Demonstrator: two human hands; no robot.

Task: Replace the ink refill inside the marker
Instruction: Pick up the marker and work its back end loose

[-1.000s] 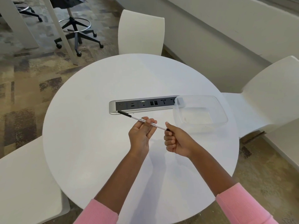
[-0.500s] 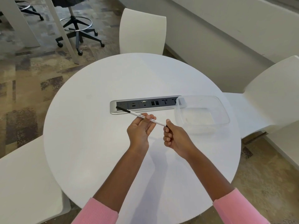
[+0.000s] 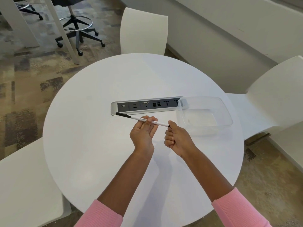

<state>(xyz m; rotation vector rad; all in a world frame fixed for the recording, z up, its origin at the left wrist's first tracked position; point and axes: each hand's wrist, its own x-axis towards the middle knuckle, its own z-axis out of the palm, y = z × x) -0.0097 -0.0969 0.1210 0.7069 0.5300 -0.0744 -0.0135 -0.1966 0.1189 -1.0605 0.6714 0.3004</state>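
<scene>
A thin white marker (image 3: 136, 118) with a black cap at its left end is held level above the round white table (image 3: 91, 141). My left hand (image 3: 143, 131), palm up, has its fingers curled around the middle of the barrel. My right hand (image 3: 177, 139) pinches the black right end of the marker between thumb and forefinger, the other fingers closed. The refill itself is hidden inside the barrel.
A clear plastic container (image 3: 226, 112) stands on the table to the right of my hands. A grey power and data socket strip (image 3: 147, 105) is set into the table's middle. White chairs (image 3: 144, 30) surround the table; a wheeled stool (image 3: 77, 28) stands far left.
Both hands and the marker have shifted slightly up and away from me. The grip on the marker is the same.
</scene>
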